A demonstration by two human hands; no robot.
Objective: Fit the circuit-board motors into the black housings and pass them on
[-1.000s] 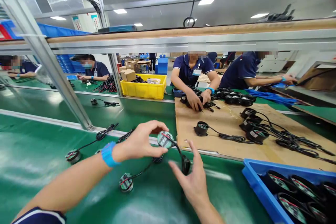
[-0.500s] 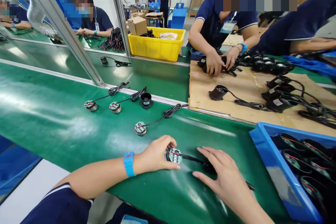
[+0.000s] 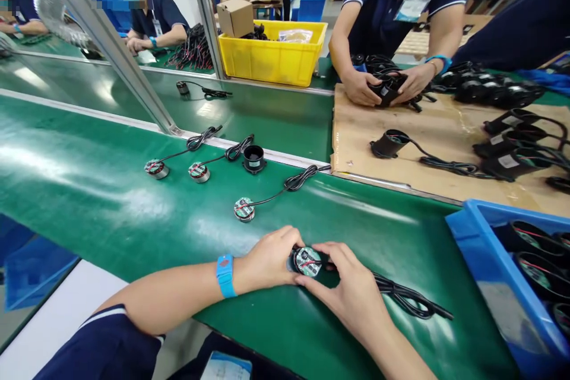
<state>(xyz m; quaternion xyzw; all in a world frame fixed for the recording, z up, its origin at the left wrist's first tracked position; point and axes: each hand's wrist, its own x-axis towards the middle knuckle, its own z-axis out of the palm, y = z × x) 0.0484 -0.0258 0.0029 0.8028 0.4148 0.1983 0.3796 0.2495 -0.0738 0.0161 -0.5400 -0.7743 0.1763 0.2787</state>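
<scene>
A round motor with a green circuit board [image 3: 308,262] on top is between my two hands on the green work surface. My left hand [image 3: 272,258] grips its left side with thumb and fingers. From the right, my right hand [image 3: 351,285] closes thumb and index finger on the same motor's rim. Its bundled black cable [image 3: 407,297] runs out beyond my right hand and lies on the surface. Behind my hands lies another motor with a board [image 3: 244,209], its cable [image 3: 301,178] stretched to the right.
Further back are two motors [image 3: 157,169] [image 3: 199,172] and a black housing [image 3: 253,159]. A blue bin [image 3: 503,303] of housings stands right. Across the bench, a person's hands [image 3: 416,80] hold a housing above cardboard [image 3: 356,130]. A yellow crate [image 3: 271,59] and metal post [image 3: 116,53] stand behind.
My right hand has moved left from the cable to the motor and now grips it alongside my left hand. The view has shifted slightly. The person opposite has both hands around a housing.
</scene>
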